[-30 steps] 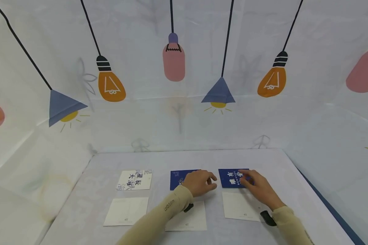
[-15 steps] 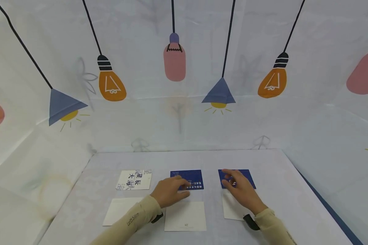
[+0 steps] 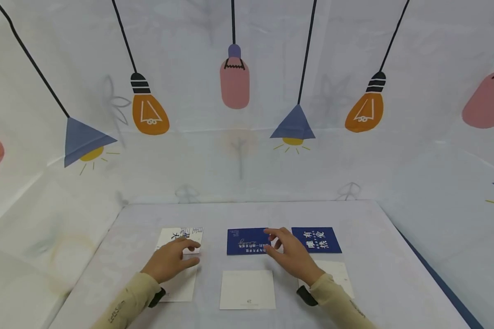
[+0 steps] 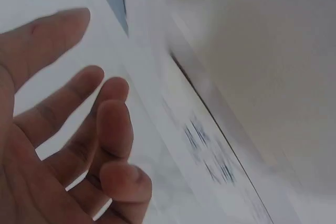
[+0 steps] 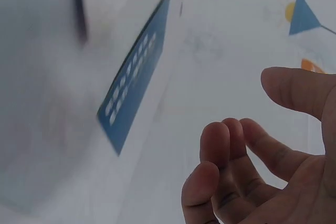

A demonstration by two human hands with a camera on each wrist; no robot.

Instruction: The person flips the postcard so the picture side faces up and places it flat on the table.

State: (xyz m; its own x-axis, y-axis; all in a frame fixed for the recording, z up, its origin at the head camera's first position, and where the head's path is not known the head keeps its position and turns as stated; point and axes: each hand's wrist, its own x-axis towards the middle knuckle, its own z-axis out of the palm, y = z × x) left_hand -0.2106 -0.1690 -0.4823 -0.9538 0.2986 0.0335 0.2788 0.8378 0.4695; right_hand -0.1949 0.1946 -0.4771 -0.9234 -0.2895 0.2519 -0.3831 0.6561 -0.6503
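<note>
My left hand (image 3: 170, 260) hovers at the left of the table, over the gap between a white card printed with dark characters (image 3: 166, 236) and a plain white card (image 3: 184, 289). Its fingers are loosely bent with nothing between them, as the left wrist view confirms. Close to the right end of the middle blue card (image 3: 244, 241) is my right hand (image 3: 291, 257), thumb and fingers apart and holding nothing. Another blue card with white characters (image 3: 319, 240) lies to its right. Beneath the right forearm, a white card (image 3: 340, 276) is partly hidden.
Front and centre on the white table (image 3: 218, 214) lies a plain white card (image 3: 247, 294) with a small mark. The cards form two rows. A white sheet with printed lamps (image 3: 243, 160) hangs behind the table and along both sides.
Both hands have moved left: the left hand from the middle blue card to the left white cards, the right hand from the right blue card toward the middle one. The cards stay put.
</note>
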